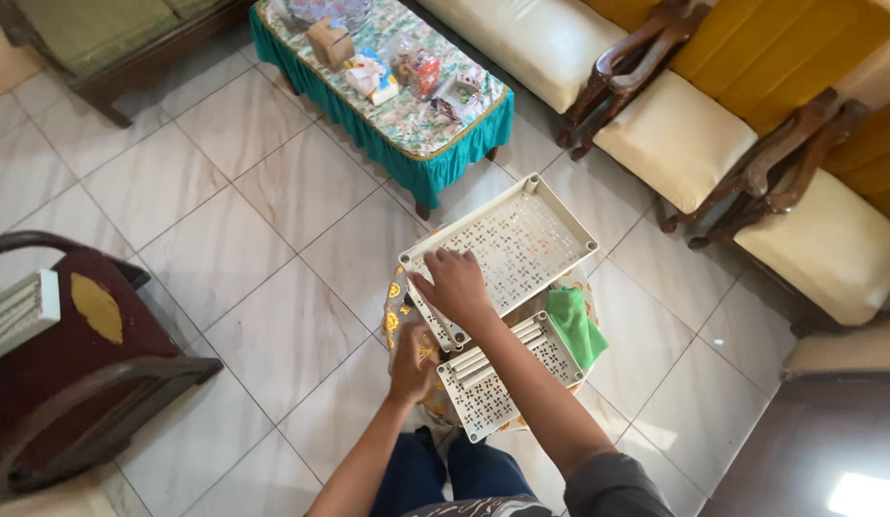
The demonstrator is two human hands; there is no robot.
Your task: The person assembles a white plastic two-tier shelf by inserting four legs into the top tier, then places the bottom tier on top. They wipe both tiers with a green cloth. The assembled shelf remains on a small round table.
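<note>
A cream perforated plastic tray (522,239) lies tilted on a small round stool with a patterned yellow and white cover (399,311). My right hand (455,285) rests on the tray's near left corner, fingers curled over its rim. A second, smaller cream perforated tray (507,369) lies just in front of it, under my right forearm. My left hand (413,362) presses on the stool's cover beside that smaller tray. A green cloth (574,324) sits at the stool's right edge, between the two trays.
A low table with a teal skirt (426,153) holds packets and boxes at the back. Wooden chairs with cream cushions (675,139) line the right. A dark red armchair (72,364) stands at the left. The floor is pale tile (234,249).
</note>
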